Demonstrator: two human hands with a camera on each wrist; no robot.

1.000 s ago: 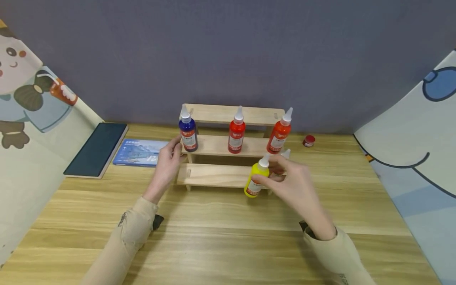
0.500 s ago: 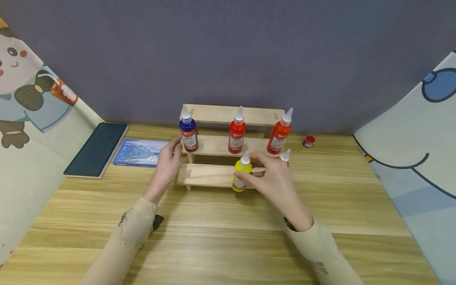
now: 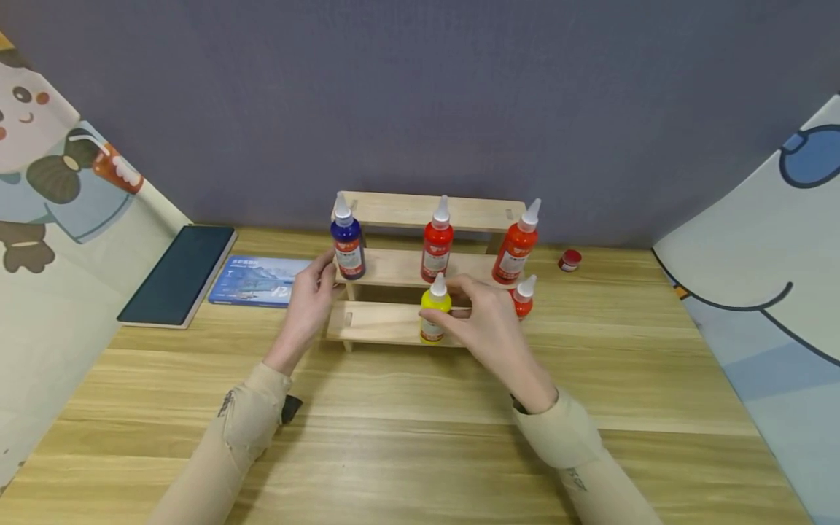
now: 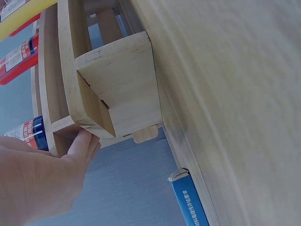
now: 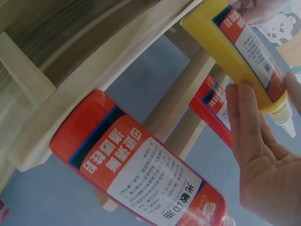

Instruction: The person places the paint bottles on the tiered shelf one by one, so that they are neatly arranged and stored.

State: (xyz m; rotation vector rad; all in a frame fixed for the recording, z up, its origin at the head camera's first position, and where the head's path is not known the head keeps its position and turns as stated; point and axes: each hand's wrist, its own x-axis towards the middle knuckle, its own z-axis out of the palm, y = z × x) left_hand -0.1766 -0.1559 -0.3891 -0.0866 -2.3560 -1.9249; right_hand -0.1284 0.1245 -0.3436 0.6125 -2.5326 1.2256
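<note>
A three-tier wooden rack (image 3: pixel 380 321) stands against the back partition. My right hand (image 3: pixel 488 317) pinches a yellow squeeze bottle (image 3: pixel 433 313) with a white nozzle, upright at the middle of the lowest tier; the right wrist view shows its base at the board's edge. On that tier's right end stands a red bottle (image 5: pixel 136 160), partly behind my hand in the head view. The middle tier bears a blue bottle (image 3: pixel 348 248), a red bottle (image 3: pixel 436 251) and an orange-red bottle (image 3: pixel 515 251). My left hand (image 3: pixel 311 292) grips the rack's left end, fingers at the board (image 4: pixel 84 141) below the blue bottle.
Left of the rack lie a blue box (image 3: pixel 256 281) with a mountain picture and a dark green flat book-like thing (image 3: pixel 177 277). A small red jar (image 3: pixel 569 259) sits on the table at the right. A grey partition (image 3: pixel 426 109) rises behind.
My right hand has carried the yellow bottle leftward and slightly back, from the right front of the lowest tier to its middle. My left hand has stayed at the rack.
</note>
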